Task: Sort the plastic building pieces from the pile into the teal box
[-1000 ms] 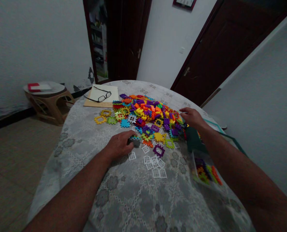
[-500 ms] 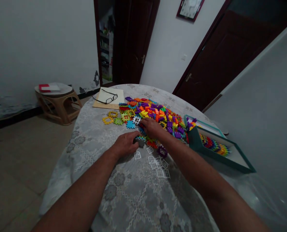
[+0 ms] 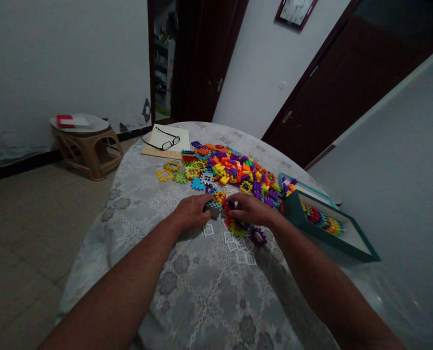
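My left hand [image 3: 192, 213] lies at the near edge of a heap of bright plastic building pieces. Its thumb and fingers are closed around the edge of a dark grey toothed building piece [image 3: 214, 211]. Close by on the right, my right hand [image 3: 251, 208] pinches a red building piece [image 3: 227, 212], partly covered by the fingers. A yellow-green toothed piece [image 3: 237, 230] and a purple ring-shaped piece [image 3: 258, 236] lie under and beside that hand. Between the hands and the heap sits an orange-yellow piece [image 3: 220, 196]. Loose white window pieces [image 3: 241, 256] lie nearer to me.
The heap of building pieces [image 3: 234, 167] spreads over the patterned tablecloth [image 3: 180, 301]. A green box [image 3: 333, 248] holding a row of coloured pieces stands at the right. Glasses [image 3: 167, 145] rest on a pale board [image 3: 150, 149] at the back left. A stool [image 3: 88, 153] stands beyond.
My right hand has drawn back from the heap toward me and right, and now pinches a red piece. The purple ring piece has shifted right. My left hand stays at the grey piece.
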Demonstrator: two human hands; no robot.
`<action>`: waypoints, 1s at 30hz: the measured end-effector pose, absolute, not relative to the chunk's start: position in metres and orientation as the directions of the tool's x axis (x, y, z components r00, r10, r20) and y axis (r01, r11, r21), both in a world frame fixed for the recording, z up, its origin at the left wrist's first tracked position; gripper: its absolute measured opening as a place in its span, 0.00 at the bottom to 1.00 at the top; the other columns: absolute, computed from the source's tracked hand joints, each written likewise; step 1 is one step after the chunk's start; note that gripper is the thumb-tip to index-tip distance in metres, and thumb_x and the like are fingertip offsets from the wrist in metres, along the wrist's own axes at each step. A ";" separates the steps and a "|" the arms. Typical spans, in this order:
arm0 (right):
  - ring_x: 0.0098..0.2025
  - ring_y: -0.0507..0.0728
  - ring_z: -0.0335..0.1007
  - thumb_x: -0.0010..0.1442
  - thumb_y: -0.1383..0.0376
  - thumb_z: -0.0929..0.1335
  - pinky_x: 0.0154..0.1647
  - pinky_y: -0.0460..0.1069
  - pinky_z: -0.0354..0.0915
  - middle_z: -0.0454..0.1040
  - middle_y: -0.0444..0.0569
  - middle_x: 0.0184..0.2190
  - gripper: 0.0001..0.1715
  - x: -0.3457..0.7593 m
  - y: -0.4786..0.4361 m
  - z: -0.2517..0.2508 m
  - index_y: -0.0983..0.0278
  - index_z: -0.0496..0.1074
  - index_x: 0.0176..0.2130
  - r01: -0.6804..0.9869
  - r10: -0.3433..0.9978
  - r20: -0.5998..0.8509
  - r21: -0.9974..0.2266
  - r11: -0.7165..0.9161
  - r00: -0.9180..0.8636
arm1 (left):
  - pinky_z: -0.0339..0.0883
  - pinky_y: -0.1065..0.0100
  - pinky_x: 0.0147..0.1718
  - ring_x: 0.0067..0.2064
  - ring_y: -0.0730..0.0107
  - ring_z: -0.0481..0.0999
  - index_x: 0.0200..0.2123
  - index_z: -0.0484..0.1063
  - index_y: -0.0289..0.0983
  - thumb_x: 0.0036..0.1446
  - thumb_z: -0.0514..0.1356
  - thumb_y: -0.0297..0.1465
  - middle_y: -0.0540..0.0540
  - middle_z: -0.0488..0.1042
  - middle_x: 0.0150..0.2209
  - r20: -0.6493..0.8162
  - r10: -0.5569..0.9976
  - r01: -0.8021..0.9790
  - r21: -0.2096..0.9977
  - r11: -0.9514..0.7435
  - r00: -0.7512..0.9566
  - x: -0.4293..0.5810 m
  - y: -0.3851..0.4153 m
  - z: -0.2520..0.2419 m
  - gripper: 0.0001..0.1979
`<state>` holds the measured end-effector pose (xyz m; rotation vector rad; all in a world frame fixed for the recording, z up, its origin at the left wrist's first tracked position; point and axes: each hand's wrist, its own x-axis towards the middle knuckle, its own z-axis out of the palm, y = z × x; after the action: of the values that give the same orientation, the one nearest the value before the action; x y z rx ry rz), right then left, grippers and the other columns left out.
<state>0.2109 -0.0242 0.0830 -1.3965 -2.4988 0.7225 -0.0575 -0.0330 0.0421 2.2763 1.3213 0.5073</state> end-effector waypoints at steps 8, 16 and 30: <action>0.37 0.56 0.72 0.66 0.51 0.71 0.38 0.50 0.67 0.80 0.47 0.38 0.24 0.251 -0.037 0.084 0.62 0.81 0.54 0.708 0.950 -0.002 -0.668 0.231 -0.312 | 0.71 0.61 0.48 0.50 0.55 0.82 0.56 0.78 0.42 0.61 0.60 0.28 0.42 0.84 0.52 0.085 0.873 0.688 0.581 -0.435 0.481 -0.058 -0.032 0.043 0.20; 0.21 0.52 0.59 0.66 0.45 0.68 0.22 0.46 0.56 0.64 0.38 0.21 0.22 0.248 -0.041 0.086 0.60 0.74 0.41 0.592 0.997 -0.062 -0.806 -0.017 -0.056 | 0.71 0.60 0.50 0.51 0.55 0.82 0.55 0.77 0.42 0.62 0.60 0.29 0.40 0.84 0.52 0.077 0.876 0.700 0.570 -0.430 0.476 -0.059 -0.029 0.041 0.18; 0.36 0.56 0.73 0.71 0.57 0.70 0.37 0.48 0.65 0.80 0.48 0.35 0.11 0.270 -0.052 0.113 0.62 0.78 0.41 0.843 0.985 0.059 -0.510 0.171 -0.163 | 0.71 0.59 0.47 0.48 0.53 0.82 0.57 0.77 0.42 0.62 0.59 0.31 0.40 0.84 0.51 0.064 0.877 0.693 0.588 -0.418 0.475 -0.059 -0.029 0.044 0.20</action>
<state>0.2701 -0.0522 0.1135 -1.7319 -2.0770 0.5153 -0.0590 -0.0291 0.0435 2.2364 1.3005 0.5019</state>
